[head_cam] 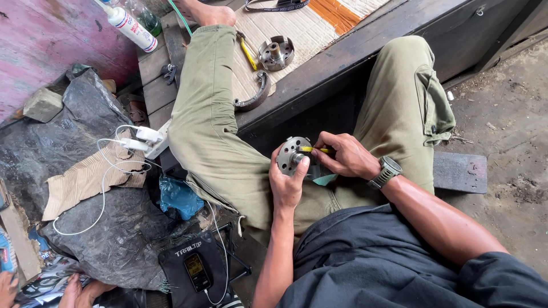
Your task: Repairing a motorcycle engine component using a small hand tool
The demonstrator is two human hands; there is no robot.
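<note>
My left hand (287,181) grips a round grey metal disc with holes (287,154), held upright over my lap. My right hand (344,155), with a wristwatch on its wrist, holds a thin yellow-handled tool (314,149) whose tip touches the hub at the disc's centre. I sit on a dark wooden platform with my legs in olive trousers; my left leg (202,108) stretches along the platform.
On a woven mat (297,28) lie a second metal hub (276,53), a curved brake shoe (255,97) and a yellow tool (249,54). A white bottle (130,25), power strip with white cables (149,140), black tarp and a phone (197,271) are at left. Another person's hands (74,291) show at bottom left.
</note>
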